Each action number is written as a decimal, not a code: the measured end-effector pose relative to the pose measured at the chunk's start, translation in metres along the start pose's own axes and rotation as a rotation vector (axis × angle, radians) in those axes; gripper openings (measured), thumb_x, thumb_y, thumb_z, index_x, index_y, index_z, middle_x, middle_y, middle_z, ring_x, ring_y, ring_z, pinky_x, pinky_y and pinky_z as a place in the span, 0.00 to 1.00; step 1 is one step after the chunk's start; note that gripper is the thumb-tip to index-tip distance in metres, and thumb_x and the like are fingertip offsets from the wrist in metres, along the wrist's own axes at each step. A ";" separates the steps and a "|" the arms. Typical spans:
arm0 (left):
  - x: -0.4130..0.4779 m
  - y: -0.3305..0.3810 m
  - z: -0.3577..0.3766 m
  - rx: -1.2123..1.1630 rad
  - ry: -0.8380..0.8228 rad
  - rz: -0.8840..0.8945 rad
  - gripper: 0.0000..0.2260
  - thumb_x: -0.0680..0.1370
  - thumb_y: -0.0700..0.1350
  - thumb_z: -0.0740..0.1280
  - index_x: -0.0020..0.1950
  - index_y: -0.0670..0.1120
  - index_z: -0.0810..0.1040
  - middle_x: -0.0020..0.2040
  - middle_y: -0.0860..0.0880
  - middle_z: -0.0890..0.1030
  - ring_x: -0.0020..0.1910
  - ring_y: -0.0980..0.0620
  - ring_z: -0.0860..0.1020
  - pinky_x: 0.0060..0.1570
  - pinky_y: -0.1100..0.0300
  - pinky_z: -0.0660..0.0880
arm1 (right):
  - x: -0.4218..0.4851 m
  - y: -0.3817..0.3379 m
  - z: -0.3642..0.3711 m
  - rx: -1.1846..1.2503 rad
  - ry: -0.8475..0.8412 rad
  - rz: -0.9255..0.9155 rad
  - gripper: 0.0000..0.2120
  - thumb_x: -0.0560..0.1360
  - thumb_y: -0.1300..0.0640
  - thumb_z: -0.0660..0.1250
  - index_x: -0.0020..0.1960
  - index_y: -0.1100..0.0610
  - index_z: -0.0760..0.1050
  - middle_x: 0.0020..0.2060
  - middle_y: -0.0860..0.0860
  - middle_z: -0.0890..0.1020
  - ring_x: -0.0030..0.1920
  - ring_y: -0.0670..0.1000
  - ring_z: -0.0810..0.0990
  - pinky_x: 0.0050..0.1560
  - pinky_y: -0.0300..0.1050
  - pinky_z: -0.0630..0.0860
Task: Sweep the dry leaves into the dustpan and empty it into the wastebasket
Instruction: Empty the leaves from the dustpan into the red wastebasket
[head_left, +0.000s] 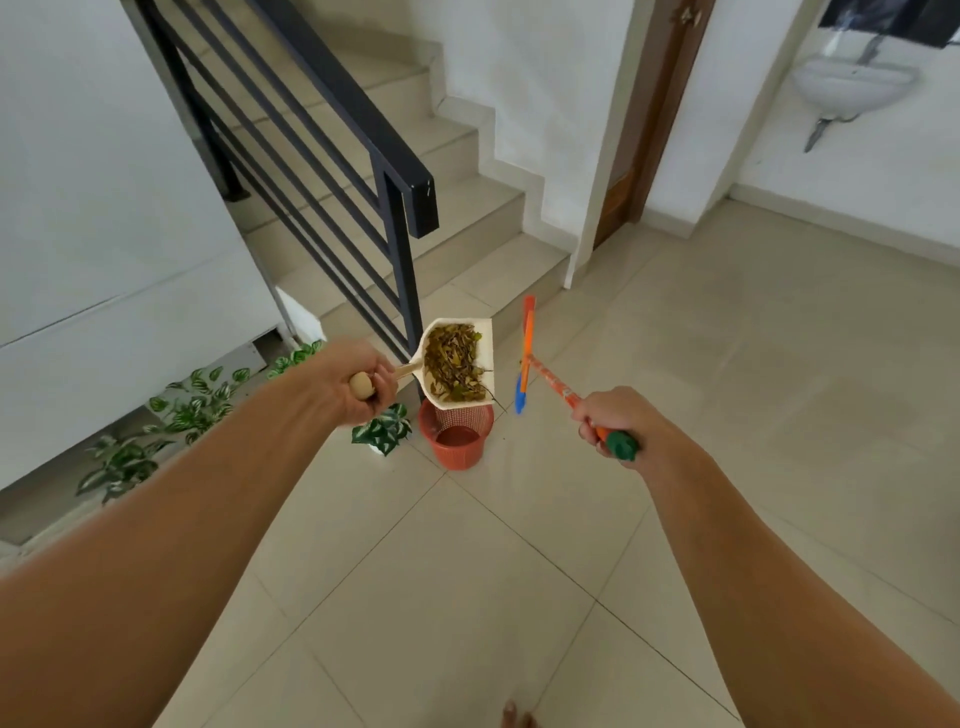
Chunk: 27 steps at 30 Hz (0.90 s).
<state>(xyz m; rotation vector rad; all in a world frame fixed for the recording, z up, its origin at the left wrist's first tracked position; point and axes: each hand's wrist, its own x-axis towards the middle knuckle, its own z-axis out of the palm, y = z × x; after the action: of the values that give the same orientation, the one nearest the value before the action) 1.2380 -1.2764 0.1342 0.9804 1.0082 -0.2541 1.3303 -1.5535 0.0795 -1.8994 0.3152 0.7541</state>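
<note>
Soft, even daylight indoors
Faint sheen on the floor tiles (727, 364); weak shadows; wide-angle bending and slight softness toward the edges.

Left arm: bare, stretched forward and a little inward.
Left hand (358, 382): fist wrapped round a handle, knuckles turned up.
Right arm: bare, reaching forward, angled inward.
Right hand (615, 423): fingers curled tight round a handle near its end.
Hands: well apart, roughly level.
Toes (514, 717): bare, at the bottom edge.
</note>
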 end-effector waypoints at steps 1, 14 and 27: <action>0.005 -0.001 0.000 0.020 0.012 -0.001 0.04 0.82 0.35 0.57 0.52 0.39 0.70 0.32 0.49 0.69 0.18 0.59 0.67 0.13 0.69 0.65 | 0.007 0.000 0.000 0.001 -0.009 0.010 0.08 0.75 0.67 0.61 0.52 0.64 0.75 0.32 0.56 0.75 0.21 0.46 0.70 0.19 0.34 0.65; 0.041 -0.026 0.009 0.147 0.092 -0.026 0.03 0.82 0.36 0.57 0.51 0.40 0.69 0.32 0.49 0.69 0.17 0.60 0.67 0.13 0.71 0.64 | 0.034 0.019 0.012 0.151 -0.109 0.123 0.16 0.75 0.68 0.60 0.62 0.66 0.75 0.31 0.54 0.72 0.17 0.42 0.69 0.16 0.34 0.64; 0.037 -0.036 0.028 0.349 0.149 0.045 0.05 0.82 0.34 0.56 0.49 0.38 0.71 0.32 0.48 0.69 0.16 0.59 0.67 0.14 0.71 0.65 | 0.011 -0.002 -0.007 0.275 -0.147 0.080 0.13 0.77 0.66 0.61 0.59 0.63 0.78 0.27 0.50 0.72 0.18 0.41 0.70 0.17 0.32 0.65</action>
<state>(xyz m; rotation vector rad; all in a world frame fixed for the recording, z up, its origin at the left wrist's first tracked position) 1.2536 -1.3095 0.0886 1.3531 1.0975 -0.3302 1.3422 -1.5573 0.0757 -1.5720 0.3840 0.8528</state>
